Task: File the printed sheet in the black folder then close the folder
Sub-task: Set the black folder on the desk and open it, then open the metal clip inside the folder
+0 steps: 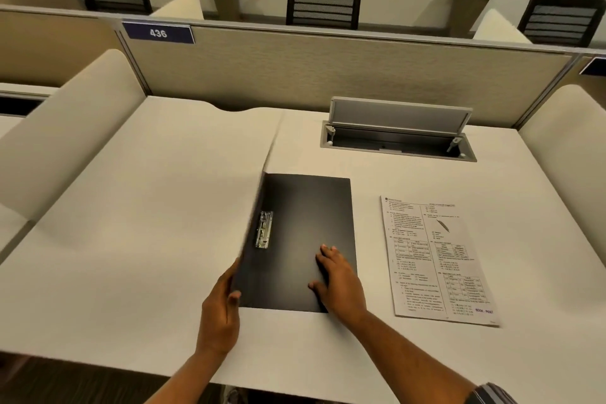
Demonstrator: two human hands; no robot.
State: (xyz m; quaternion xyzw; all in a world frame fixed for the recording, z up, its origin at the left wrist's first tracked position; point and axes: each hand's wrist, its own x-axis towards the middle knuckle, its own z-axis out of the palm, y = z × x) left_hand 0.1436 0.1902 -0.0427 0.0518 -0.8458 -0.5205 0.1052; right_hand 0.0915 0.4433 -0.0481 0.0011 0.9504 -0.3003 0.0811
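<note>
A black folder (305,226) lies open on the white desk, its back panel flat and its front cover raised on edge along the left side. A metal clip (264,229) sits inside near the spine. My left hand (219,311) grips the lower edge of the raised cover. My right hand (339,279) rests flat with spread fingers on the back panel's lower right. The printed sheet (436,259) lies flat on the desk to the right of the folder, apart from it.
The white desk (147,239) has an open cable tray with a raised grey lid (398,128) at the back right. A fabric partition (328,65) with a "436" label stands behind. Cream side dividers flank the desk; chairs and plants stand beyond.
</note>
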